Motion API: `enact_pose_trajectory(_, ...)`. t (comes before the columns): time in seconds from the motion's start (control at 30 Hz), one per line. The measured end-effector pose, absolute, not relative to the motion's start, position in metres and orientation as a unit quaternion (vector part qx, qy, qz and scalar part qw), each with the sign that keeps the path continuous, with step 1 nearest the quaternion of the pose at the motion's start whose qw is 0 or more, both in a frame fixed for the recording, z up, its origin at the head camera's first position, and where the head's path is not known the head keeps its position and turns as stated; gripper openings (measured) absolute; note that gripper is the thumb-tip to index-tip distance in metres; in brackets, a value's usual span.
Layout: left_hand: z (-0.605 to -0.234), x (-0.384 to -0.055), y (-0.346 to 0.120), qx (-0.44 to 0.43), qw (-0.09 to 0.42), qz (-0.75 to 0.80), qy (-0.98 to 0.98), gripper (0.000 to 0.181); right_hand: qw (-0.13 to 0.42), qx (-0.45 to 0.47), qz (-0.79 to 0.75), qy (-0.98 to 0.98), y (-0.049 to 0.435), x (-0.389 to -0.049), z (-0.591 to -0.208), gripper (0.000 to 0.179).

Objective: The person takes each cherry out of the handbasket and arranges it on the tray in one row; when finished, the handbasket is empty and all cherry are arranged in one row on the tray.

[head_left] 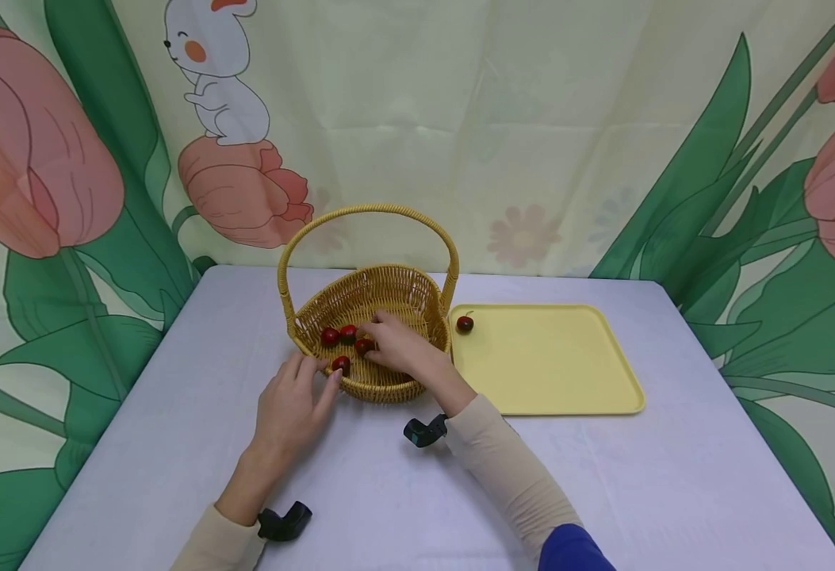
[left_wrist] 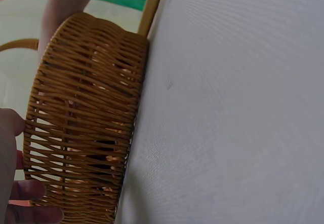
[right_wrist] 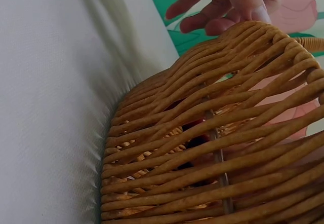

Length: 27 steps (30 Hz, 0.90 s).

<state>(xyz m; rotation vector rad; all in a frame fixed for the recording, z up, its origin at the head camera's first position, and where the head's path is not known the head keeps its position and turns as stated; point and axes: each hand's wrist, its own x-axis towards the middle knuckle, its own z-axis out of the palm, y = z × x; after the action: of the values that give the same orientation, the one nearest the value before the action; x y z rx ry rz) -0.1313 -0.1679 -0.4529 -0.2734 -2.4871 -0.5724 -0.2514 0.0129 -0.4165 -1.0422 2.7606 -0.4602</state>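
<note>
A wicker basket [head_left: 381, 388] with a tall handle stands on the table. At its front left rim, my left hand [head_left: 292, 404] pinches a dark red cherry [head_left: 341, 365] between thumb and finger. That cherry [left_wrist: 19, 160] shows at rim height in the left wrist view, partly hidden by the hand. Inside the basket, my right hand [head_left: 406, 353] has thumb and fingertips around another cherry [head_left: 364, 346]. Two more cherries, one round cherry [head_left: 329, 337] and a neighbouring cherry [head_left: 348, 333], lie on the basket floor to the left of those fingers.
Right of the basket, close against it, lies a yellow tray [head_left: 545, 365]. A single stemmed cherry [head_left: 465, 323] sits in its far left corner. A white cloth [head_left: 360, 492] covers the table, and a printed curtain [head_left: 531, 143] hangs behind it. Both wrists carry small black cameras.
</note>
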Motion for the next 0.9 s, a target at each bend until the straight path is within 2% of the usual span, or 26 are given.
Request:
enact_pose_trajectory(0.1, -0.453, -0.132, -0.168, -0.102, 0.285, -0.215, -0.929, 0.031, 0.092, -0.347, -0.152, 0.921, 0.013, -0.251, -0.417, 0.032)
enact_pose_trajectory(0.4, -0.454, -0.131, -0.168, -0.097, 0.281, -0.214, -0.93, 0.03, 0.109, -0.33, -0.158, 0.924, 0.015, -0.249, -0.419, 0.034)
enact_pose_trajectory(0.53, -0.454, -0.131, -0.167, -0.097, 0.282, -0.213, -0.93, 0.031, 0.083, -0.33, -0.186, 0.922, 0.016, -0.248, -0.416, 0.032)
enact_pose_trajectory(0.9, -0.454, -0.131, -0.168, -0.104, 0.292, -0.217, -0.926, 0.029, -0.034, -0.369, -0.25, 0.895, 0.034, -0.233, -0.386, 0.032)
